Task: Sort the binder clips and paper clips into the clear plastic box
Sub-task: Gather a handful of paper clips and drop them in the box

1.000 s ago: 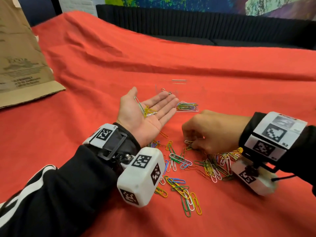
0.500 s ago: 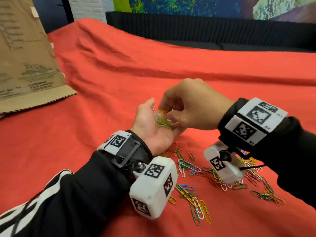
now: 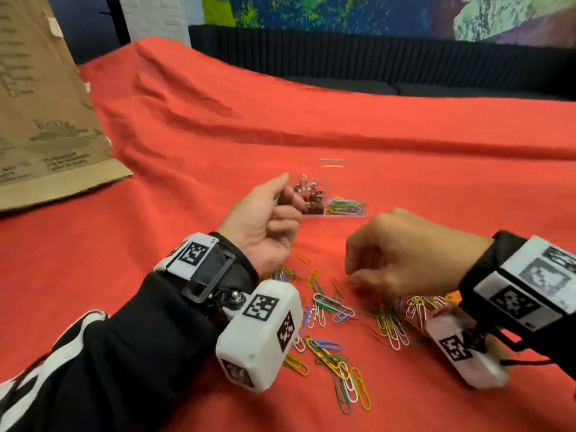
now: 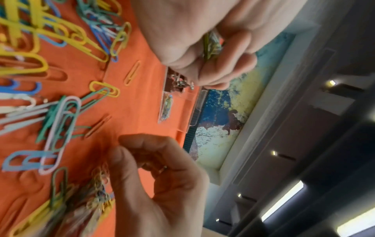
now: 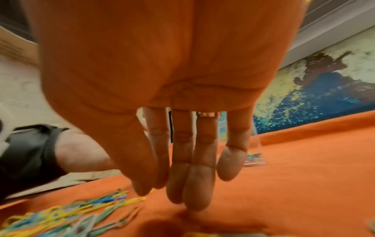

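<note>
The clear plastic box (image 3: 343, 214) stands on the red cloth, with dark red binder clips (image 3: 311, 199) in its left compartment and coloured paper clips (image 3: 346, 205) in its right one. My left hand (image 3: 285, 194) hovers at the box's left end, fingers curled round a few yellow-green paper clips (image 4: 210, 46). Loose coloured paper clips (image 3: 330, 310) lie scattered nearer to me. My right hand (image 3: 355, 275) points down at this pile; its fingers (image 5: 178, 184) hang nearly straight with nothing seen between them, tips close to the cloth.
A brown paper bag (image 3: 46, 120) stands at the far left. The wrinkled red cloth (image 3: 280, 120) covers the whole surface. A black ribbed panel (image 3: 374, 57) and a painted wall lie behind it.
My left palm was flat with clips on it; the right hand added more, then dropped back to the pile. The left fingers have closed round the clips and moved to the box.
</note>
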A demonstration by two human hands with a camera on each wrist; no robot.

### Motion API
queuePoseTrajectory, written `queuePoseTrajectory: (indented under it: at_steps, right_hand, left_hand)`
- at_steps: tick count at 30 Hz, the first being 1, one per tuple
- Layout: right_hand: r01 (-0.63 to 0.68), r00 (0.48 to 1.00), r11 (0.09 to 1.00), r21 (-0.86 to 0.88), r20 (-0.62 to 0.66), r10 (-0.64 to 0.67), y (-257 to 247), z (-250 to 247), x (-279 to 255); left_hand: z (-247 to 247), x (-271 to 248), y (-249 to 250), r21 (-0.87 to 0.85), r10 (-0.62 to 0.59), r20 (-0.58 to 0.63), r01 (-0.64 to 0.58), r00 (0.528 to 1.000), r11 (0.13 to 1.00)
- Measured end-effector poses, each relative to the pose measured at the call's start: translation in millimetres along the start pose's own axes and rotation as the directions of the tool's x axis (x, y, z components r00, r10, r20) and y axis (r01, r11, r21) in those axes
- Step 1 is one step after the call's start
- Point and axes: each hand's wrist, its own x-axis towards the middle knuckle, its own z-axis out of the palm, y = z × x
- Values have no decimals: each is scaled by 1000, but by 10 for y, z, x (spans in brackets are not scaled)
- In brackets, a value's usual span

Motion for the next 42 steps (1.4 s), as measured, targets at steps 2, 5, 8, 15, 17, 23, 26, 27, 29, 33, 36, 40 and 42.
queuePoseTrajectory:
  at_steps: [2,5,8,15,17,23,26,27,29,33,36,40,42]
  right_hand:
    - [-50,999,999,-1,15,50,99,-7,-42]
    - [-113,993,993,16,39,112,195,-42,-77]
    - [-138,989,990,26,52,137,225,-42,-80]
    - [-115,992,993,7,59,114,211,18,-51]
    - [-102,993,995,5,59,102,205,13,-60]
    - [-88,995,996,-2,46,88,187,25,-42]
    - [-89,995,996,6,46,89,157,35,-44]
    - [-87,995,996,8,47,87,148,38,-47]
    - [-87,995,996,13,49,86,139,37,-49]
    - [-92,995,996,20,50,91,149,37,-41]
    - [-90,995,996,21,47,89,157,41,-40]
    - [-79,996,997,26,42,78,198,17,-50]
    - [-75,997,997,26,29,74,247,-19,-84]
  left_hand:
    - [116,-13,79,189,-16,69,3,997,982]
    - [432,98,258,622,39,131,-113,991,775]
    - [791,335,448,908,65,232,-240,970,344]
    - [1271,893,484,624,-42,418,-321,907,-712]
    - [1299,962,404,490,-82,418,-301,905,-818]
    - [1337,1023,340,343,-119,452,-296,884,-891]
    - [1327,1023,325,331,-129,514,-335,848,-882]
    - [1320,1022,326,343,-132,521,-348,843,-873]
    - [1308,1019,340,369,-128,523,-359,843,-857]
    - [1267,1016,376,402,-126,542,-387,831,-830]
    - [1243,998,394,455,-122,550,-419,826,-786]
    - [1236,930,419,512,-92,564,-435,821,-741]
    - [1231,851,422,500,-69,604,-445,794,-743]
